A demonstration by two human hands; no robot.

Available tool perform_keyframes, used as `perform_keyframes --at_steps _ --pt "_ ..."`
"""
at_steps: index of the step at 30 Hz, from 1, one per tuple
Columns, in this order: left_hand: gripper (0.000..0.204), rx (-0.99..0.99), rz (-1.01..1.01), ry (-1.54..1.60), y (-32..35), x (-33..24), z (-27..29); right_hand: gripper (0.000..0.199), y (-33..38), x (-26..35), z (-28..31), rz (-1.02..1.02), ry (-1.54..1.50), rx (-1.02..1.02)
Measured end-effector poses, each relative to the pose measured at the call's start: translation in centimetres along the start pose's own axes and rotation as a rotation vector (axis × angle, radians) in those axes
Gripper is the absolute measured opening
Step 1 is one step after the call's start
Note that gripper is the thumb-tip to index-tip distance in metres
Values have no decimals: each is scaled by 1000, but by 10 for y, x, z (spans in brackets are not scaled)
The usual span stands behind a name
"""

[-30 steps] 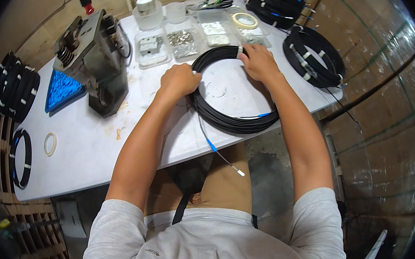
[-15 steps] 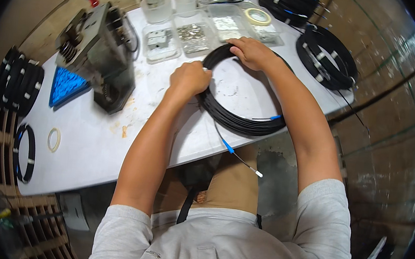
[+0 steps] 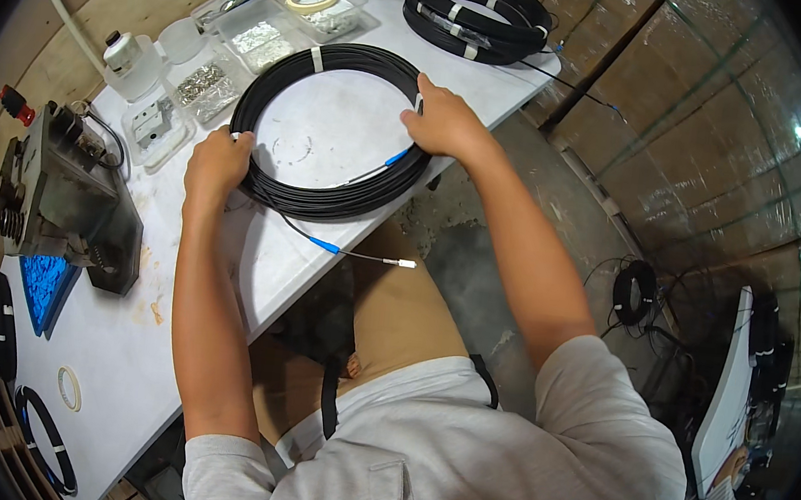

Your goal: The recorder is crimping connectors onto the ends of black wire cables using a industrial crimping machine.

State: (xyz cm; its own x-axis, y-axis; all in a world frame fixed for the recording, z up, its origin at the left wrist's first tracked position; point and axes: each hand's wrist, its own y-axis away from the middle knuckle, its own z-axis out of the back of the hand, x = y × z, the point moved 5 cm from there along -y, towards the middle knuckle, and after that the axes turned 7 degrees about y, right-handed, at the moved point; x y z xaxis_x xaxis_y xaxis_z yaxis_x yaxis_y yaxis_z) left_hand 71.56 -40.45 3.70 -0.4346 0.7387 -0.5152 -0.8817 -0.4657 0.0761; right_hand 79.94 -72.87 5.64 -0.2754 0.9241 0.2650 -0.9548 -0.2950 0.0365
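A person's left hand (image 3: 218,165) and right hand (image 3: 446,124) have their fingers grasping opposite sides of a round coil of black cable (image 3: 326,204) on a white worktop (image 3: 121,344).

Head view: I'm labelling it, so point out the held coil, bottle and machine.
Held coil (image 3: 318,205), head view: its near side.
Bottle (image 3: 122,54), head view: its white body.
Machine (image 3: 76,192), head view: its grey metal body.

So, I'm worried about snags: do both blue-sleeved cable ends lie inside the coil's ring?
No, one blue-sleeved cable end lies outside the coil, its white tip sticking out past the edge of the table.
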Motion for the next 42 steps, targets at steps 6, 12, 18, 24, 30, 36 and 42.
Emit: perform_keyframes --at_steps 6,12,18,24,30,36,42 --pt "60 -9 -31 -16 -7 1 -5 83 4 -12 -12 6 -190 -133" --pt "56 -21 -28 47 -8 8 -8 68 -68 -1 -2 88 -57 -98" --pt "53 -8 -27 104 4 -9 -8 62 -143 36 -12 156 63 -48" --pt "52 4 -21 134 12 0 -2 64 -138 124 -33 358 264 -106" --pt "54 -7 -30 142 13 -4 1 47 -123 154 -55 681 217 -323" --pt "59 127 7 165 16 -3 8 40 -92 182 -63 1167 124 -362" --pt "56 131 5 211 16 -3 5 37 -94 181 -62 1253 83 -336"
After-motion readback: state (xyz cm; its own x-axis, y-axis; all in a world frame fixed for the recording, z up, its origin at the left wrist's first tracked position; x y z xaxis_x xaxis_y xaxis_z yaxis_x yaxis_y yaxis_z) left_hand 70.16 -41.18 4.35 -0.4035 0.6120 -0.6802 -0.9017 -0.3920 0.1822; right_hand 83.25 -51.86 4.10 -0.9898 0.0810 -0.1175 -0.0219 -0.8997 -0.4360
